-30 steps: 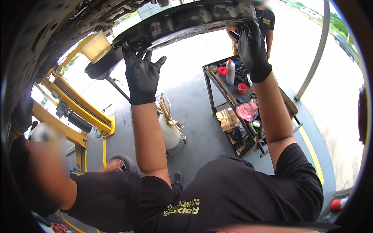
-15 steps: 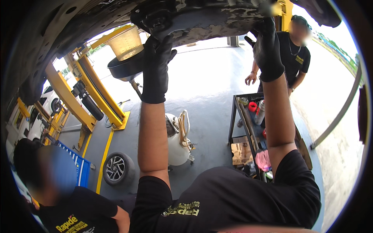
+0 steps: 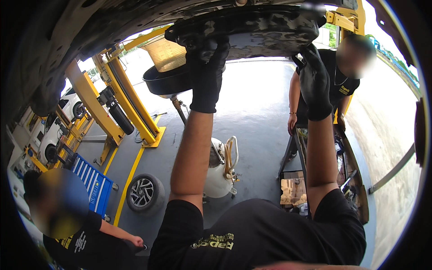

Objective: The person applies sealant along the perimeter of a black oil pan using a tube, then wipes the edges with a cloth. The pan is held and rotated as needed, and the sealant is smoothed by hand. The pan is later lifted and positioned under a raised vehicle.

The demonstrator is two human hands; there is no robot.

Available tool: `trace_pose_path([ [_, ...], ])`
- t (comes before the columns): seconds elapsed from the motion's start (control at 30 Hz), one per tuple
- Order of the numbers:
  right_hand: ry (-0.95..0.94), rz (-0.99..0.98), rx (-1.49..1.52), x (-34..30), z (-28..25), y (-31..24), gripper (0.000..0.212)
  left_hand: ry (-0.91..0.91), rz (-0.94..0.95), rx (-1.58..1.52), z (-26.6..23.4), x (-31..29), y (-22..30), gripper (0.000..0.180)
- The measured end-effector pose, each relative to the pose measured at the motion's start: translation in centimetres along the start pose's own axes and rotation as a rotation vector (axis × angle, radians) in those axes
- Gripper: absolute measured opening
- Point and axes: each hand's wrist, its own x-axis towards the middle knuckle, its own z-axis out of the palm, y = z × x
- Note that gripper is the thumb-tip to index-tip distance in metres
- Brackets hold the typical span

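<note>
Overhead, a broad black oil pan (image 3: 265, 38) with worn, patchy paint is held up below the car's underside (image 3: 90, 27). My left hand (image 3: 208, 74), in a black glove, grips the pan's left end from below, thumb and fingers against it. My right hand (image 3: 314, 83), gloved too, supports the right end with its fingertips at the lower edge; part of its grip is hidden. Just left of my left hand stands a black drain funnel (image 3: 164, 82) on a pole, with a translucent yellowish tub (image 3: 165, 53) above it.
A tool cart (image 3: 351, 184) stands by my right arm, a co-worker (image 3: 326, 72) behind it. Another co-worker (image 3: 76, 243) is at lower left, near a blue cabinet (image 3: 92, 184). A wheel (image 3: 145, 192), white tank (image 3: 220, 171) and yellow lift posts (image 3: 123, 99) stand around.
Both hands and the oil pan sit further right in view, with more of the pan's rim showing. The left co-worker's arm now reaches forward; the right co-worker has moved closer to the cart.
</note>
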Motion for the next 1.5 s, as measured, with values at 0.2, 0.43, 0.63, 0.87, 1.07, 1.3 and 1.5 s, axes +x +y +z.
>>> trace_pose_path([
  [0.2, 0.147, -0.048, 0.011, -0.7, 1.4, 3.5, 0.044, -0.051, 0.035, 0.098, 0.4, 0.1, -0.7, 0.070],
  [0.43, 0.284, -0.157, 0.005, -0.8, -0.3, 6.5, 0.052, -0.076, -0.009, 0.111, 2.1, 0.1, -3.9, 0.110],
  [0.63, 0.279, -0.129, 0.229, 1.2, -2.8, 9.0, 0.076, -0.037, -0.173, -0.237, 3.4, 0.5, -9.0, 0.101],
  [0.87, 0.336, -0.057, 0.324, 2.5, -5.1, 14.4, 0.074, -0.024, -0.080, 0.197, 2.2, 1.8, -14.3, 0.095],
  [1.07, 0.297, 0.063, 0.517, 3.0, -7.5, 18.9, 0.049, -0.031, 0.292, 0.685, 4.2, 2.0, -13.9, 0.101],
  [1.3, 0.283, 0.072, 0.213, 5.0, -5.0, 19.2, 0.053, 0.237, 0.556, 0.932, 4.8, 0.8, -17.1, 0.127],
  [1.5, 0.218, -0.164, 0.158, 6.5, -1.2, 14.1, 0.107, 0.284, 0.761, 1.088, 3.8, 1.5, -14.1, 0.123],
])
